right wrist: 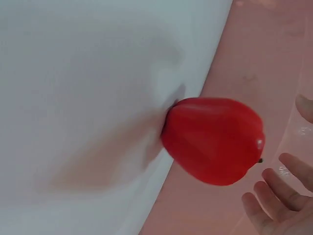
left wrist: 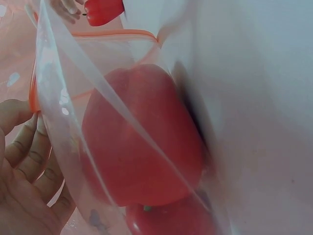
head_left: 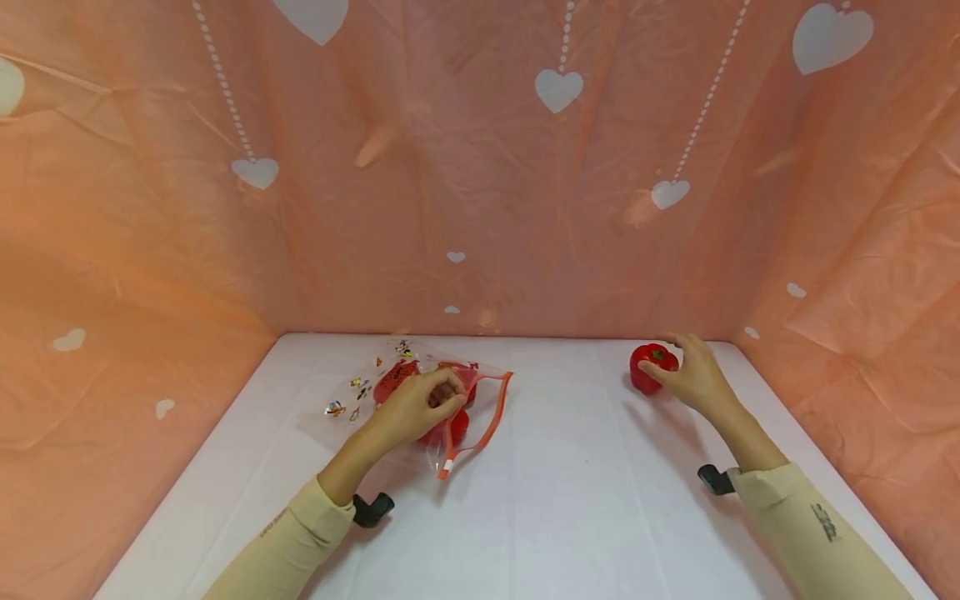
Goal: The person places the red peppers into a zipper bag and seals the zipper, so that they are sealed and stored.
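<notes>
My left hand (head_left: 417, 408) pinches the orange zip edge (head_left: 491, 427) of a clear plastic bag (left wrist: 58, 88) between thumb and fingers, its mouth spread towards the right. Inside the bag lie red bell peppers: a large one (left wrist: 142, 137) fills the left wrist view, and another (left wrist: 173, 218) shows below it. A separate red bell pepper (right wrist: 215, 139) stands upright on the table at the far right. Around its top my right hand (head_left: 697, 379) hovers with fingers spread; the right wrist view shows a gap between the fingertips (right wrist: 268, 174) and the pepper's stem end.
The white table (head_left: 555, 500) ends at an orange curtain (head_left: 510, 208) with white hearts, which hangs behind it and along both sides. Cartoon prints (head_left: 335, 408) mark the bag's left part. A dark wrist mount (head_left: 372, 510) sits under the left forearm, another (head_left: 715, 480) under the right.
</notes>
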A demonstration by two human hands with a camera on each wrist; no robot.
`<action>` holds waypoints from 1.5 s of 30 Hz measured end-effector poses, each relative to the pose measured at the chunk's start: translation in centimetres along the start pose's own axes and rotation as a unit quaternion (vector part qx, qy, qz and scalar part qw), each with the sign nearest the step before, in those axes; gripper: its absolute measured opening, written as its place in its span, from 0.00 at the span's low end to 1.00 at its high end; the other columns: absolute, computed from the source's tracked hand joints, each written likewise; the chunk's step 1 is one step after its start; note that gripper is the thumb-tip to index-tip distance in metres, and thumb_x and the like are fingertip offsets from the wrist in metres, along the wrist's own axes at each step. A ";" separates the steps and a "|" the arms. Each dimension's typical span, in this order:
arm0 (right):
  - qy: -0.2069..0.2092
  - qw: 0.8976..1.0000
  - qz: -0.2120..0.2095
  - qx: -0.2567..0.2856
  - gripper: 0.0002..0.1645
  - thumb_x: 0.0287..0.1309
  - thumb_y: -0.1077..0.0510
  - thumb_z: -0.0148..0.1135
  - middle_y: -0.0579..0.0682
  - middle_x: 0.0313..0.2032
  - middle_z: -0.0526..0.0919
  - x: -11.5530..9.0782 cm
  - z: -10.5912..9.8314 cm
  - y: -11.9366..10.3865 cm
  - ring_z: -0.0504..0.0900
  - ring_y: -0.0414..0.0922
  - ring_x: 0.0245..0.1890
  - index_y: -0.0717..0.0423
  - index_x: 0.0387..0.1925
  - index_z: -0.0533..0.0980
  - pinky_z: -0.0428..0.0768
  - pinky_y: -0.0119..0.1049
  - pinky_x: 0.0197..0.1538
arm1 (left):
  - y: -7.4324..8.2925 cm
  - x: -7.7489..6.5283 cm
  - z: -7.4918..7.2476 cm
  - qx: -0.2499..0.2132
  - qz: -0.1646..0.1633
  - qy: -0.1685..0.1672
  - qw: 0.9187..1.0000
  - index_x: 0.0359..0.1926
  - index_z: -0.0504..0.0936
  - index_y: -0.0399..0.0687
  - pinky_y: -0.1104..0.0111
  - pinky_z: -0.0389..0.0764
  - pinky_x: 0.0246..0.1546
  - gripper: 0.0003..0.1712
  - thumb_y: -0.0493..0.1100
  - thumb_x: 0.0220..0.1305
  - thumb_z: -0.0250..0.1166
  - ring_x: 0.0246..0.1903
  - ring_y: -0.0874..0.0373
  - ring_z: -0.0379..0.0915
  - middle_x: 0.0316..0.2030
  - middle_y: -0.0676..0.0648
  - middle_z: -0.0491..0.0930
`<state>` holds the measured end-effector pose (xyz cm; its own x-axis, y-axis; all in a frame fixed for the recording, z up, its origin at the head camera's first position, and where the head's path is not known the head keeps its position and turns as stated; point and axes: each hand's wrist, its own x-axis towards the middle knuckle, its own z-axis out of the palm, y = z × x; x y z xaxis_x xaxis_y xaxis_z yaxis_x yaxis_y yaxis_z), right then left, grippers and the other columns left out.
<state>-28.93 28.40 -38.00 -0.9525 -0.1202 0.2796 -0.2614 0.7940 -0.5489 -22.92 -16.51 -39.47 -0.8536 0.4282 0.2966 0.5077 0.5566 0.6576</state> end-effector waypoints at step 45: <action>-0.073 0.991 0.108 0.011 0.49 0.69 0.45 0.71 0.75 0.67 0.68 1.1 1.5 0.2 0.65 0.73 0.67 0.70 0.76 0.61 0.82 0.66 0.59 | 0.1 -0.1 0.0 -0.002 -0.015 -0.005 1.000 0.45 0.84 0.49 0.69 0.83 0.43 0.05 0.39 0.72 0.72 0.37 0.62 0.80 0.36 0.56 0.85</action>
<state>-30.25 27.49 -38.99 -0.9986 -0.0351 0.0386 -0.0513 0.7976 -0.6010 -22.76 -16.48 -39.40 -0.8674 0.4187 0.2688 0.4810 0.5674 0.6684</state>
